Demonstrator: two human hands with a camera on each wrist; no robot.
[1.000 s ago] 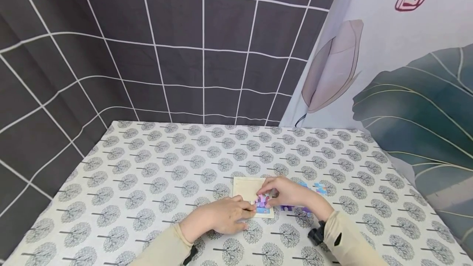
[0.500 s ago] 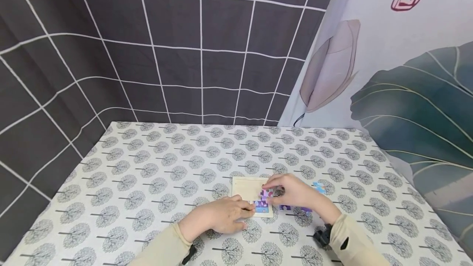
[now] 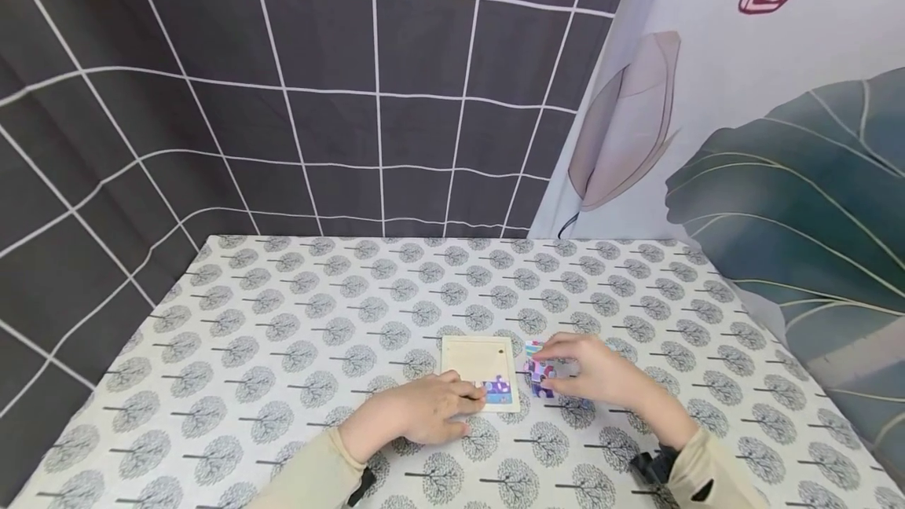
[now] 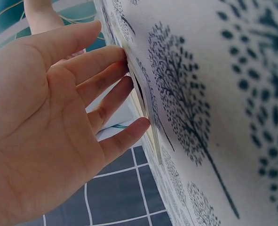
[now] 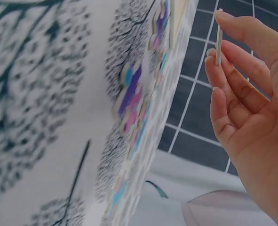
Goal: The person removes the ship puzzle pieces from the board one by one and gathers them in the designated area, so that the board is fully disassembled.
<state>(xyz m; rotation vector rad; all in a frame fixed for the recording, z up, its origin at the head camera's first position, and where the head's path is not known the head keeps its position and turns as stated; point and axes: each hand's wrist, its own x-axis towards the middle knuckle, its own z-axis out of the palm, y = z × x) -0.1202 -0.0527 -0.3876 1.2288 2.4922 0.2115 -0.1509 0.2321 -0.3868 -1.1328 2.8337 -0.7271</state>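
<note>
Left hand, fingers extended, touches the near-left corner of the puzzle tray; right hand pinches a jigsaw piece past the tray's right edge.

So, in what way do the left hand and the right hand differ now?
The left hand touches the wooden tray with its fingertips; the right hand pinches a puzzle piece. The left hand covers the tray's near left corner; the right hand is beyond its right side, raised above the tablecloth. Both come out of beige sleeves.
</note>
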